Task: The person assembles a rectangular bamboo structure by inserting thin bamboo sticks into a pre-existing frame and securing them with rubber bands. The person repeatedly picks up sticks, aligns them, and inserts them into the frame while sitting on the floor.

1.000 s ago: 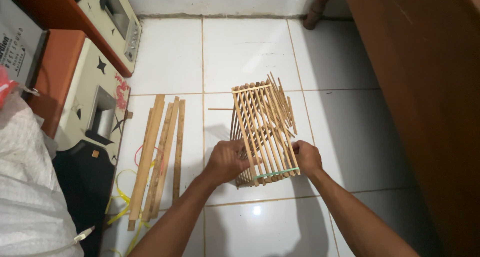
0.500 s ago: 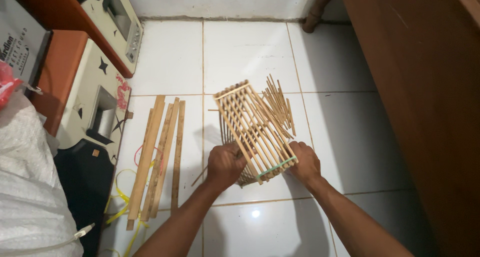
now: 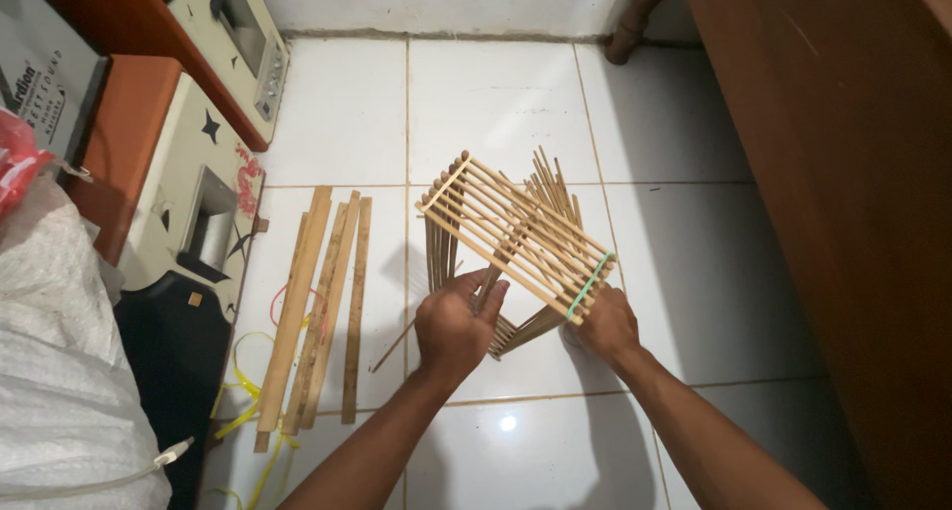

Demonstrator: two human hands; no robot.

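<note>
From my head camera, my left hand (image 3: 454,324) clasps the near left side of the stick cage (image 3: 516,244), which sits tilted on the tile floor (image 3: 496,104). My right hand (image 3: 607,327) pinches its near right corner by a green band (image 3: 589,286). Flat slats (image 3: 319,302) lie to the left.

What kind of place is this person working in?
Probably a room in a home: the left hand and right hand hold a bamboo-stick frame on a white tiled floor, beside a wooden cabinet.
</note>
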